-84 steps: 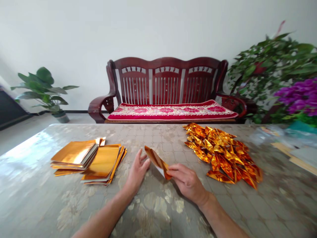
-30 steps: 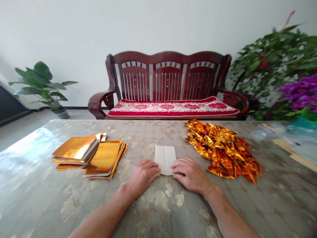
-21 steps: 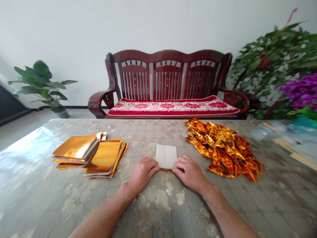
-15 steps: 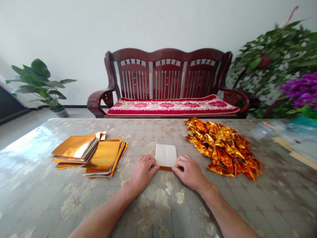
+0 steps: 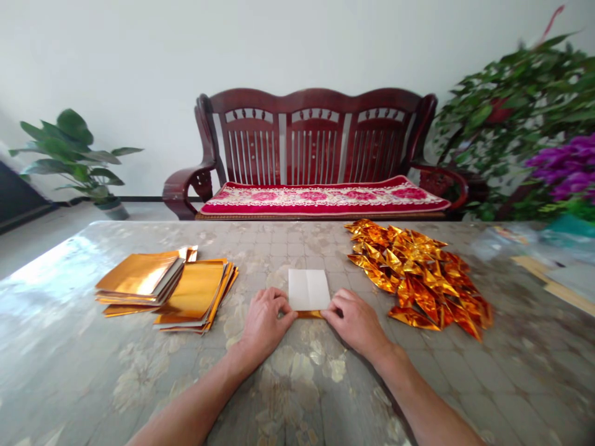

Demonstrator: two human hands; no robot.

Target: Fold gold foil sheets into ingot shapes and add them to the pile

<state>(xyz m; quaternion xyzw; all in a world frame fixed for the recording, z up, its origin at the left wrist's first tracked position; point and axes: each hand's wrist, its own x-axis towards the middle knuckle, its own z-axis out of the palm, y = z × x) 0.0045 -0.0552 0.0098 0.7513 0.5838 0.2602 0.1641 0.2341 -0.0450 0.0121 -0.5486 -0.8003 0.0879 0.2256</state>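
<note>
A sheet of gold foil paper (image 5: 308,288) lies white side up on the table in front of me, with a crease down its middle. Along its near edge a narrow gold strip is folded over. My left hand (image 5: 268,316) pinches the left end of that strip between thumb and fingers. At the right end, my right hand (image 5: 349,317) pinches it the same way. Left of my hands are stacks of gold foil paper (image 5: 193,291). To the right lies a heap of folded gold foil pieces (image 5: 418,272) with pointed ends.
The table (image 5: 297,241) has a patterned, glossy cover. Plastic bags (image 5: 506,241) and tan card (image 5: 569,296) lie at its right end. Behind it stands a dark red wooden bench (image 5: 316,148) with a floral cushion. Potted plants (image 5: 74,148) flank the bench.
The gold strip at the paper's near edge shows more plainly, now lying folded over. The paper and both hands have shifted very slightly left in view; both hands keep their pinch.
</note>
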